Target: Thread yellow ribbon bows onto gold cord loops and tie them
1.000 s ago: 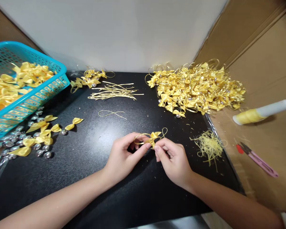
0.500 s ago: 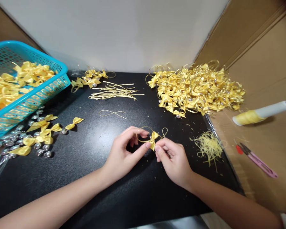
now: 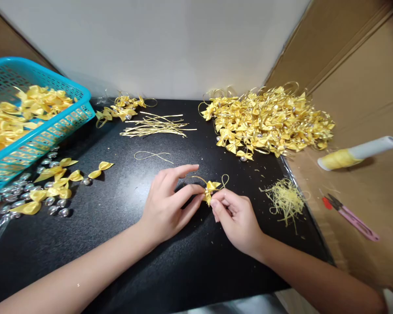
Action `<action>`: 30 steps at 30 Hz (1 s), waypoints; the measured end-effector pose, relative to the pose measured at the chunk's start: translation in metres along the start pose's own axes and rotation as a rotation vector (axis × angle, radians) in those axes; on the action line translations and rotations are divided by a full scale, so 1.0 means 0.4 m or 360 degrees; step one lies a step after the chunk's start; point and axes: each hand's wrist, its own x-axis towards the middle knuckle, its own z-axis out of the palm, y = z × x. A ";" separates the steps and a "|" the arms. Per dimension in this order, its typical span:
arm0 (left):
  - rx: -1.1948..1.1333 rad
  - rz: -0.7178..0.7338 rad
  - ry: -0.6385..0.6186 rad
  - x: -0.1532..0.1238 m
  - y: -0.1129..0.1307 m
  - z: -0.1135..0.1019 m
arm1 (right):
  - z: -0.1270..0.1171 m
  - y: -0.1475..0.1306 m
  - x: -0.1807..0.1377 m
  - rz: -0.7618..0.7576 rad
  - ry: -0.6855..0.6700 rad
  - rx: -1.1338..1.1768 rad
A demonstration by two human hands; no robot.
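Note:
A yellow ribbon bow is held between my two hands above the black tabletop. My left hand pinches it from the left with thumb and a finger, while the index finger sticks out above. My right hand is closed at the bow's lower right, thumb against finger. Thin gold cord curves up from the bow, and a small cord loop rises on its right. Part of the cord is hidden behind my left hand. A crossed piece of thin cord lies just beyond my left hand.
At left a blue basket holds yellow bows, with silver bells and loose bows beside it. Gold cords lie at the back. A pile of finished-looking bows, cord scraps, pink snips and a tube stand right.
My left index finger has lifted and straightened, and the thumb and another finger now close on the bow's left side. The large cord loop is now mostly covered by that hand.

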 end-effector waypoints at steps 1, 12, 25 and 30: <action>0.0012 0.0008 -0.0001 0.000 -0.001 0.001 | 0.000 0.000 0.000 0.0004 -0.0004 0.0002; -0.0075 0.0024 0.0023 0.004 0.001 0.005 | 0.000 -0.001 -0.001 0.0039 0.0000 0.0044; 0.0021 0.0041 0.0143 0.006 0.009 0.010 | 0.003 -0.008 -0.002 0.0104 -0.0020 0.0076; -0.0004 0.0072 0.0172 0.009 0.010 0.009 | 0.005 -0.007 -0.001 0.0111 -0.0010 0.0095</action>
